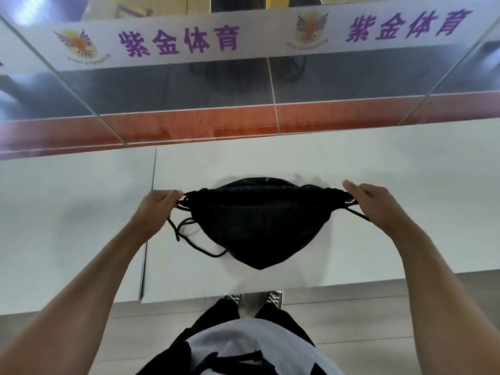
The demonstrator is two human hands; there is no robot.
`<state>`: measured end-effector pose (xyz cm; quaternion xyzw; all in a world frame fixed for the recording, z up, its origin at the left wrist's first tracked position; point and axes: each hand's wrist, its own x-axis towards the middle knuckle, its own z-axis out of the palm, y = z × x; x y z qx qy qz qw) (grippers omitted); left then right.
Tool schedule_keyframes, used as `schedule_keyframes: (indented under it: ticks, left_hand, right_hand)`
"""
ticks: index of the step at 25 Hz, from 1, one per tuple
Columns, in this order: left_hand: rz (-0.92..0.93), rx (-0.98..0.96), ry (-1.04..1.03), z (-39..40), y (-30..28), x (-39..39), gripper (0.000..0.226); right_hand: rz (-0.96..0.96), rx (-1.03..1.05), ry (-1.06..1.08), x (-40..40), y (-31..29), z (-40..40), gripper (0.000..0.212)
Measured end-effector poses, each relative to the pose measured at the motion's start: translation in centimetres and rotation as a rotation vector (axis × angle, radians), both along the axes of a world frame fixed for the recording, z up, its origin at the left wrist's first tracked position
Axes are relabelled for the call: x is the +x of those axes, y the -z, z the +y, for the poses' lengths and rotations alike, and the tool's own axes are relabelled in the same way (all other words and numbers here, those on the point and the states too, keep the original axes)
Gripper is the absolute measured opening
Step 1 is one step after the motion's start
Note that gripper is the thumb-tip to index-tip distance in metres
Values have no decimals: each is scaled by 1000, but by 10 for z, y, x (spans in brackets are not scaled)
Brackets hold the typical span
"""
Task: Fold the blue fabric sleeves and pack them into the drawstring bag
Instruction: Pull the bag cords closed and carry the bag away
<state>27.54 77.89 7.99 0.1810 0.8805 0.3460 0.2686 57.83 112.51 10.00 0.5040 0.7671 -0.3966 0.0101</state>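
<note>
Both hands are closed on the black drawstring bag (257, 226): my left hand (159, 205) pinches the cords at the left end of its mouth, fingers curled tight, and my right hand (370, 201) grips the right end, though its index finger looks stretched out along the top. Between them the bag hangs pulled wide over the white table (378, 185), its point sagging toward the near edge, and loose cord (189, 239) trails down on the left. No blue sleeves show anywhere on the table or in my hands. I judge they are already inside, since the bag looks somewhat full, but I cannot see into it. If so, folding and packing are done and only cinching the mouth remains. Beyond the table a mirror (189, 90) carries a printed banner (243, 39).
</note>
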Motion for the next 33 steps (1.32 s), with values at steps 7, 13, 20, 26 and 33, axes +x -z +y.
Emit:
schedule_keyframes:
  ticks: [7, 13, 20, 26, 33]
  left_hand:
    - [289, -6, -538, -30, -25, -32, 57]
    - [182, -366, -642, -24, 3, -42, 41]
    - [601, -129, 335, 65, 48, 80, 39]
    - [407, -38, 63, 57, 63, 93, 26]
    - [252, 94, -141, 76, 40, 114, 27]
  right_hand:
    - [-4, 370, 234, 24, -9, 50, 60]
    - [-213, 396, 289, 14, 25, 64, 44]
    - [67, 422, -391, -74, 57, -77, 41]
    - [289, 21, -212, -90, 37, -102, 52]
    - [560, -185, -198, -116, -28, -81, 56]
